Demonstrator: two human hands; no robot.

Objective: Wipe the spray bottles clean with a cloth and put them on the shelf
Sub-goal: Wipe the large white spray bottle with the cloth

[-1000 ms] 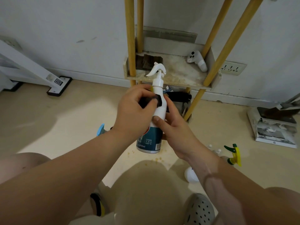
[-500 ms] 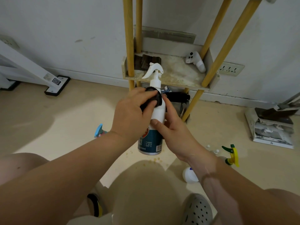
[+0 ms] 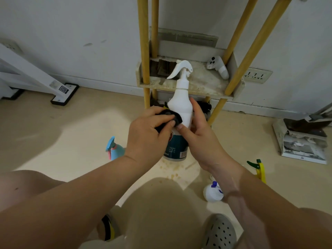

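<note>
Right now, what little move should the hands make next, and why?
Probably slide the black cloth down over the label: the left hand pinches it against the white spray bottle's middle, the right hand holds the bottle, the label sits just below.

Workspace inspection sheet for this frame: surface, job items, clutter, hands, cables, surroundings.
Surface: beige floor, brownish spots.
Job's things: white spray bottle upright, dark cloth against it; blue-trigger bottle, green-trigger bottle, small white bottle on floor; shelf stained.
Clutter: white controller on shelf.
Hands: left hand holds cloth; right hand grips the white spray bottle.
Cables: nothing seen.
Surroundings: wall socket, white stand foot.
</note>
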